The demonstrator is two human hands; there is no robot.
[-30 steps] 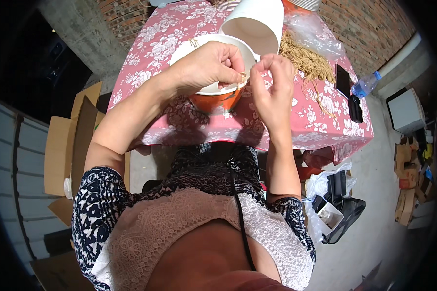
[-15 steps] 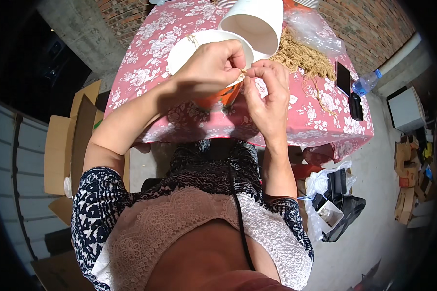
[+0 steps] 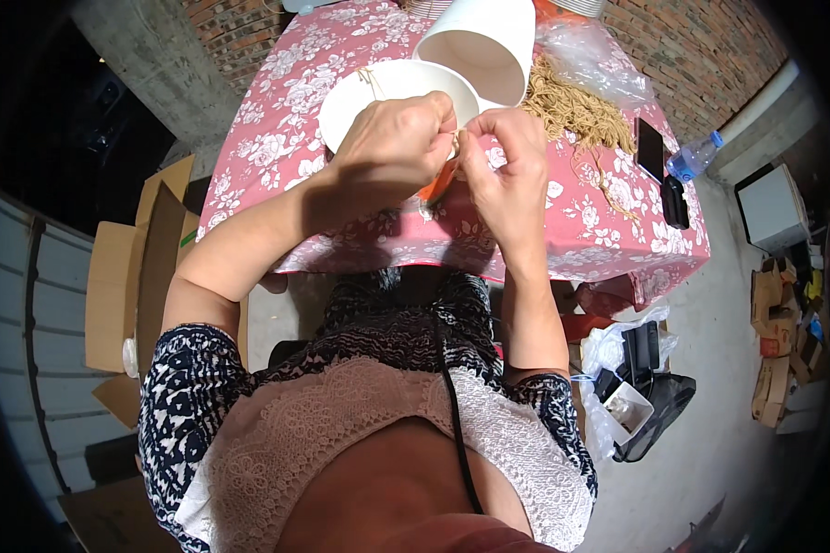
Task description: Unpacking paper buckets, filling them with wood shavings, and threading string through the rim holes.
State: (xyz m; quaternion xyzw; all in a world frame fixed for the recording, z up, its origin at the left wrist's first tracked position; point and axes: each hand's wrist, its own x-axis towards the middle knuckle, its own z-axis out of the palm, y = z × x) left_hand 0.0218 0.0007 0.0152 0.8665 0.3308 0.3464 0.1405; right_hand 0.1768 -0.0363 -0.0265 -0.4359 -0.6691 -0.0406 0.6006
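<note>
Close together over the near right rim of a white bucket [image 3: 339,112], my two hands pinch a thin tan cord [image 3: 456,140]. My left hand [image 3: 392,143] has its fingers curled and thumb pressed in. Facing it, my right hand [image 3: 509,161] holds the cord between thumb and forefinger. Part of the bucket's orange-printed outside shows beneath my hands; the rest of that side is hidden by them. Another bit of tan cord [image 3: 366,76] hangs over the far rim. I cannot tell whether the pinched cord is knotted.
A second white bucket [image 3: 489,41] lies tipped behind the first. Right of it are a heap of tan cords [image 3: 581,112], clear plastic [image 3: 604,64], a phone [image 3: 649,147], a water bottle [image 3: 694,158] and a black case [image 3: 675,203]. Cardboard boxes [image 3: 111,295] stand left of the table.
My right hand has closed in on the left and its fingers have curled tighter at the cord. Both hands have dipped slightly, covering more of the bucket's orange side.
</note>
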